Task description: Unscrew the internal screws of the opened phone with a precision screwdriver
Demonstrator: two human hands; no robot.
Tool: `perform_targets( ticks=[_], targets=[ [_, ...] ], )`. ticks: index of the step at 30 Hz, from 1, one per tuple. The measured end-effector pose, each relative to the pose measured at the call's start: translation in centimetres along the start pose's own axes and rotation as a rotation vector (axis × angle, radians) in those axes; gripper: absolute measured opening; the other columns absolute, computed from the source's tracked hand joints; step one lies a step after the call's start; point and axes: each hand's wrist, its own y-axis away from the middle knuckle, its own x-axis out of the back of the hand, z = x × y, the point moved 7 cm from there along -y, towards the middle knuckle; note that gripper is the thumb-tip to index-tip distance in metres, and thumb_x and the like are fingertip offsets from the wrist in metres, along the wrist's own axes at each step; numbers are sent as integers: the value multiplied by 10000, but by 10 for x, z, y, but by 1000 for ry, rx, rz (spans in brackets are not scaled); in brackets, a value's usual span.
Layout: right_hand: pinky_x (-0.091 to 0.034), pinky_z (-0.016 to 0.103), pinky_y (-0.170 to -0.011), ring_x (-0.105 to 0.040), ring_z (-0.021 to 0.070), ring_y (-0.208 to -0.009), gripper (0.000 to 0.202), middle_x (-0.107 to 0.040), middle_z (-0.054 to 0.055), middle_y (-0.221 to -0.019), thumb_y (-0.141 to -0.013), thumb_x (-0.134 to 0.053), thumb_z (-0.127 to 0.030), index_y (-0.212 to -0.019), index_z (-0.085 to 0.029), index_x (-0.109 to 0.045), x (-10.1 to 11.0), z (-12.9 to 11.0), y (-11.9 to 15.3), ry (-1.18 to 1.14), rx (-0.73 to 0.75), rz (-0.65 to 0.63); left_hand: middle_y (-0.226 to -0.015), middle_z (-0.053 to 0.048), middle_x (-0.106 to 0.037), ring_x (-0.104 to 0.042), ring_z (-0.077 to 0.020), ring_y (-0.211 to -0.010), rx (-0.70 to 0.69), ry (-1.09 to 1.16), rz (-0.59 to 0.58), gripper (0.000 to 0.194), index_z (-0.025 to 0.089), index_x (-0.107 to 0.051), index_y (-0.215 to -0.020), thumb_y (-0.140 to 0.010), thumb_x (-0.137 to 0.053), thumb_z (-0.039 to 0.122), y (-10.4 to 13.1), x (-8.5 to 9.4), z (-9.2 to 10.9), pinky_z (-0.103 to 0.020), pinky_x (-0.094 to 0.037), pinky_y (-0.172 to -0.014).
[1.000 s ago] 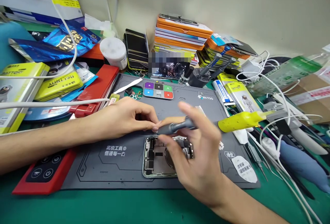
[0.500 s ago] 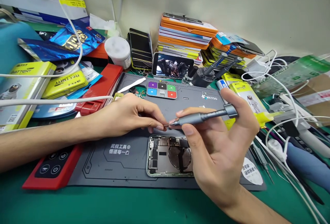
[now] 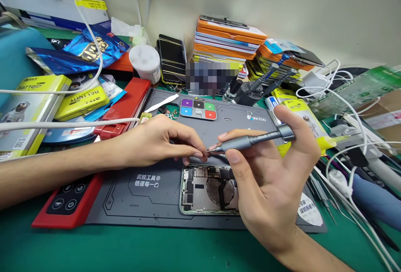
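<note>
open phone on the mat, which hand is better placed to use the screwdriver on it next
Right, probably: the right hand grips the screwdriver by its handle, close to the open phone, while the left hand only has its fingertips at the tool's tip.

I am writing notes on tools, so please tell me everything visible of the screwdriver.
The screwdriver is dark grey, seemingly metal, with a ridged grip, a smoother shaft, a wide end cap and a thin tip. The right hand holds it slanted above the mat, thumb and fingers at the grip, another finger against the cap. The tip reaches the left hand; whether it touches skin is unclear.
</note>
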Motion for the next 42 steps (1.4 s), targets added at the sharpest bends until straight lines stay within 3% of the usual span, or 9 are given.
perform_targets(
  ticks=[6, 13, 42],
  targets=[
    [-710, 333, -890, -754, 169, -1039, 637, -744, 9, -1095, -1043, -649, -98, -1563, -348, -378, 0, 5, -3, -91, -93, -12, -818, 43, -842, -772, -70, -694, 24, 117, -10, 120, 201, -864, -975, -980, -776, 119, 0, -1, -3, -97, -606, -678],
    [-704, 307, -832, -743, 171, -1028, 620, -752, 15, -1054, -1048, -680, -169, -1565, -335, -379, 5, 11, -4, -148, -194, 13, -863, 32, -856, -781, -79, -709, 45, 164, -33, 110, 206, -868, -998, -991, -777, 145, 2, -2, -3, -109, -620, -668],
    [-711, 278, -816, -754, 163, -1007, 612, -767, 6, -1023, -1040, -701, -195, -1560, -353, -419, 5, 14, -5, -196, -264, 21, -905, -15, -873, -807, -120, -745, -3, 175, -77, 75, 186, -869, -1017, -995, -797, 196, 2, -4, 1, -153, -635, -686]
  ],
)
